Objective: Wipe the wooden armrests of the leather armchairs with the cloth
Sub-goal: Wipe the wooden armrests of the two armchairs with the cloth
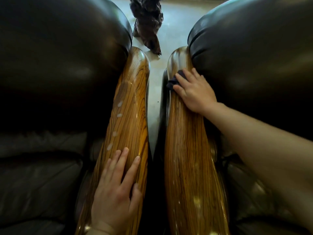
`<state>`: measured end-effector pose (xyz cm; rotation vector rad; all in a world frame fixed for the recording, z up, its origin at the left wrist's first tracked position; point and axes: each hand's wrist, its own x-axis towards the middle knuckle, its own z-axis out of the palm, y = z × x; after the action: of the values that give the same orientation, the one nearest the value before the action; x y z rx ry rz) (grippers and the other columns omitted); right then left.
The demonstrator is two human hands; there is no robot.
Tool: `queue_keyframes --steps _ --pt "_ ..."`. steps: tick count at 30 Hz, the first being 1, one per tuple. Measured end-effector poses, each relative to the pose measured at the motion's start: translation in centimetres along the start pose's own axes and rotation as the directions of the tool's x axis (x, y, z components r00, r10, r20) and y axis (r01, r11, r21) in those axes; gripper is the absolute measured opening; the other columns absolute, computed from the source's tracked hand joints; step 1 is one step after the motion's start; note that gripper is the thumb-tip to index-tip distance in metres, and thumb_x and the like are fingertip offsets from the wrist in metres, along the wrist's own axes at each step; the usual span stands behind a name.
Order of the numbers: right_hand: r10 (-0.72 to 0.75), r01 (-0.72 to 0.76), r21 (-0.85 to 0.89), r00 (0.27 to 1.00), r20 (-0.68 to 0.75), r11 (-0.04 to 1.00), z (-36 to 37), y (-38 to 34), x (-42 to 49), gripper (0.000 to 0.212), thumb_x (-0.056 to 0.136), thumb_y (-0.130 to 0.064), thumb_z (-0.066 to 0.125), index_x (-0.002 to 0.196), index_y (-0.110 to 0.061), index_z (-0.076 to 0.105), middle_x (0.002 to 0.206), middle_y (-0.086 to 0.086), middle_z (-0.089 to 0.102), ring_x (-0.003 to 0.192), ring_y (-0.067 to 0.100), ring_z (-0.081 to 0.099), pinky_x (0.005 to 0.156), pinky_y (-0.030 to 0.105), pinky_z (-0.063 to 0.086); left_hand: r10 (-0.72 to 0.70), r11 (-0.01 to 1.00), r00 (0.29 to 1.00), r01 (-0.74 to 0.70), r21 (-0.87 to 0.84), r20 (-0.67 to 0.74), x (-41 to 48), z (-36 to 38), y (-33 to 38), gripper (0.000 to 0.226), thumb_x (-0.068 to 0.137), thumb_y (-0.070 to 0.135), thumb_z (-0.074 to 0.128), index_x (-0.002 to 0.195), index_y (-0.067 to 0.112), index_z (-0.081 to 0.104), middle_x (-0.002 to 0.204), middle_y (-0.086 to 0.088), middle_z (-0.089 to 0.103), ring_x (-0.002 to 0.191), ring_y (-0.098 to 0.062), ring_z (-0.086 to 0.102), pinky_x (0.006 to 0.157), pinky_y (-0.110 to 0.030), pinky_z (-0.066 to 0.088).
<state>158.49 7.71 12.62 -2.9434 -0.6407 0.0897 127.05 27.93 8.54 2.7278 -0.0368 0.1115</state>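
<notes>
Two glossy striped wooden armrests run side by side away from me. The left armrest (128, 106) belongs to the dark leather armchair (55, 65) on the left, the right armrest (186, 146) to the dark leather armchair (254, 56) on the right. My right hand (193, 90) presses a small dark cloth (173, 80) onto the far end of the right armrest; most of the cloth is hidden under the fingers. My left hand (116, 189) lies flat, fingers spread, on the near part of the left armrest, holding nothing.
A narrow gap of pale floor (154, 99) separates the two armrests. Beyond them a dark carved wooden object (147, 24) stands on the pale floor. Several whitish spots (116, 116) show along the left armrest's inner side.
</notes>
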Motion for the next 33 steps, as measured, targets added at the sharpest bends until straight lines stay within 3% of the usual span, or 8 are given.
queue_keyframes --steps 5,9,12,15,17,20,24,33 --pt "0.001 -0.001 0.007 1.0 -0.021 1.0 0.1 -0.9 -1.0 0.06 0.103 -0.056 0.023 0.157 -0.03 0.026 0.169 -0.001 0.013 0.155 0.025 0.005 0.125 0.045 0.006 -0.006 1.0 1.0 0.006 0.022 -0.004 -0.1 0.0 0.0 0.066 0.087 0.032 0.045 0.152 0.023 0.034 0.164 -0.005 0.02 0.152 -0.023 0.014 0.123 -0.039 0.006" --pt "-0.224 0.225 0.009 0.973 -0.06 0.974 2.2 -4.1 -13.0 0.052 0.105 -0.054 0.028 0.151 -0.033 0.038 0.166 -0.005 0.022 0.155 0.022 0.008 0.124 0.049 0.013 -0.012 1.0 1.0 0.012 0.007 -0.005 -0.1 -0.1 0.3 0.064 0.087 0.031 0.044 0.151 0.022 0.036 0.164 -0.007 0.021 0.152 -0.025 0.015 0.122 -0.045 0.012" --pt "-0.449 0.45 0.018 0.893 -0.017 0.893 4.3 -4.6 -21.8 0.047 0.106 -0.046 0.038 0.15 -0.031 0.041 0.167 -0.006 0.021 0.155 0.026 0.01 0.123 0.053 0.014 -0.012 1.0 1.0 0.012 0.012 0.001 -0.2 -0.1 0.3 0.063 0.088 0.03 0.042 0.15 0.021 0.038 0.163 -0.007 0.022 0.152 -0.025 0.016 0.12 -0.049 0.017" --pt "-0.571 0.57 0.03 0.821 0.01 0.821 4.1 -3.1 -22.3 0.047 0.107 -0.042 0.04 0.152 -0.033 0.038 0.167 -0.007 0.02 0.155 0.025 0.01 0.124 0.051 0.013 -0.016 0.999 1.0 0.016 0.031 0.0 -0.3 0.1 0.3 0.063 0.089 0.031 0.04 0.151 0.021 0.036 0.164 -0.007 0.02 0.152 -0.024 0.014 0.121 -0.047 0.015" --pt "-0.505 0.506 0.043 0.863 -0.027 0.862 3.3 -2.8 -18.5 0.046 0.107 -0.044 0.036 0.151 -0.033 0.039 0.166 -0.005 0.024 0.155 0.023 0.012 0.124 0.05 0.014 -0.012 0.999 1.0 0.012 0.031 -0.004 -0.3 0.1 0.3 0.063 0.09 0.031 0.04 0.152 0.022 0.034 0.164 -0.006 0.019 0.152 -0.024 0.013 0.121 -0.047 0.014" --pt "-0.193 0.2 0.081 0.977 -0.087 0.976 1.6 -3.1 -10.9 0.049 0.106 -0.046 0.031 0.152 -0.032 0.039 0.167 -0.003 0.021 0.155 0.025 0.011 0.124 0.048 0.012 -0.021 0.999 1.0 0.021 0.04 -0.01 -0.4 0.2 0.3 0.063 0.09 0.032 0.04 0.152 0.023 0.033 0.164 -0.005 0.018 0.152 -0.022 0.012 0.121 -0.048 0.016" --pt "0.008 -0.001 0.09 0.997 -0.079 0.996 1.6 -4.1 -8.0 0.054 0.105 -0.046 0.032 0.156 -0.026 0.032 0.168 0.002 0.014 0.155 0.028 0.01 0.125 0.042 0.006 -0.026 0.999 0.999 0.027 0.028 -0.026 -0.4 0.2 0.4 0.062 0.091 0.032 0.04 0.151 0.022 0.034 0.164 -0.006 0.02 0.152 -0.021 0.011 0.121 -0.049 0.018" --pt "-0.295 0.303 0.086 0.951 -0.096 0.949 5.0 -5.9 -25.5 0.052 0.103 -0.036 0.044 0.153 -0.028 0.037 0.168 -0.002 0.015 0.156 0.027 0.006 0.124 0.052 0.014 -0.022 0.998 0.999 0.024 0.055 -0.035 -0.7 0.2 0.4 0.063 0.092 0.031 0.04 0.153 0.024 0.03 0.165 -0.005 0.016 0.153 -0.019 0.006 0.123 -0.044 0.01"
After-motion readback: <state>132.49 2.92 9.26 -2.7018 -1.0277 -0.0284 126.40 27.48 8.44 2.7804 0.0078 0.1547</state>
